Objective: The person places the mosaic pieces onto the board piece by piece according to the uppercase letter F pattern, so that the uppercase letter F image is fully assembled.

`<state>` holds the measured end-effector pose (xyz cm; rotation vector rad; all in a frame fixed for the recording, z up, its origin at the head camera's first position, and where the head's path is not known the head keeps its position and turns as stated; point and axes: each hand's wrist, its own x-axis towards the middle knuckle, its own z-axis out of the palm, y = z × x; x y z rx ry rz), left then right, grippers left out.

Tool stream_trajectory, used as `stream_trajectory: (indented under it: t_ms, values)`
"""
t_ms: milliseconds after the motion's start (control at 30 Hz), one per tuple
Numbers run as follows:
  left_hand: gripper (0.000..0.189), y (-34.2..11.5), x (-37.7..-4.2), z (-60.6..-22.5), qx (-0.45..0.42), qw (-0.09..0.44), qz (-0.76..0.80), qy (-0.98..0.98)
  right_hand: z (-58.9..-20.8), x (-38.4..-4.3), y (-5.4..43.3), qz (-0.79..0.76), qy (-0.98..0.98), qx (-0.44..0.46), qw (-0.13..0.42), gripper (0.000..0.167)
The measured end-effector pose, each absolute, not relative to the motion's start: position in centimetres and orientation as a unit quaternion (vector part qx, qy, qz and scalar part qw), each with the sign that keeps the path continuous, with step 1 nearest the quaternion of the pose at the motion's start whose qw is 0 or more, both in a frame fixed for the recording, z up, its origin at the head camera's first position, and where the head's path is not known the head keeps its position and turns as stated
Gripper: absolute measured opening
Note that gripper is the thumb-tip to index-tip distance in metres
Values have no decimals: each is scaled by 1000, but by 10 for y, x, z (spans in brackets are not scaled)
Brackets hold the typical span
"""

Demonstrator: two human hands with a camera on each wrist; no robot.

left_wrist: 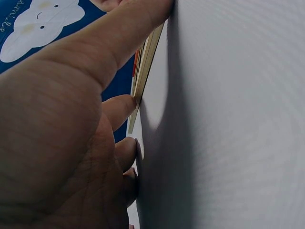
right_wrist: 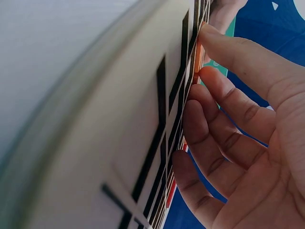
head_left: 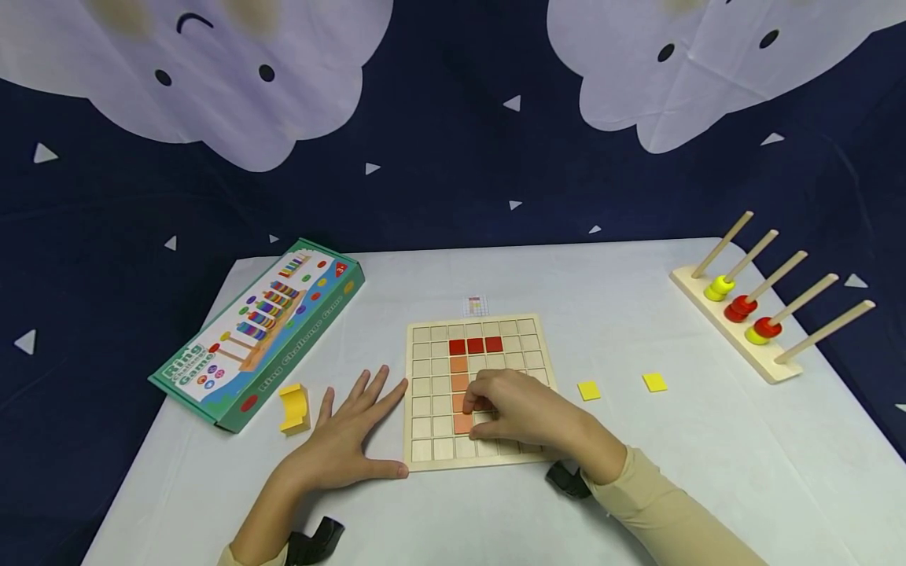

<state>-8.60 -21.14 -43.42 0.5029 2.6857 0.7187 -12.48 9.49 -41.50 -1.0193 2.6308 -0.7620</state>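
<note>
A wooden grid board (head_left: 422,332) lies flat on the table, with red square tiles (head_left: 475,345) in an upper row and orange square tiles (head_left: 459,364) in a column below. My right hand (head_left: 524,409) bends over the board. Its thumb and index fingertip pinch an orange tile (right_wrist: 198,52) low in the column; the other fingers curl close to the board. Part of the grid is hidden under this hand. My left hand (head_left: 340,444) lies spread on the table, thumb and index fingertip at the board's left edge.
Two yellow square tiles (head_left: 589,391) lie right of the board. A small pattern card (head_left: 475,305) is behind it. At left are a game box (head_left: 258,334) and a yellow curved block (head_left: 294,409). A peg stand (head_left: 736,330) with rings stands at right.
</note>
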Motion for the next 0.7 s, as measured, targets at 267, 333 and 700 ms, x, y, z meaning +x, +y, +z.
stream_trajectory:
  t_ms: [267,333,700]
  values:
    - [118,-212,-86,-435,179,158,248,939,-415,-124,94,-259,895,-348,106,17]
    - [118,-212,-86,-435,178,159,248,939,-415,-124,94,-259,894,-350,106,16]
    - [118,-212,-85,-433,175,160,252,938,-408,-128,108,-286,887,-343,118,16]
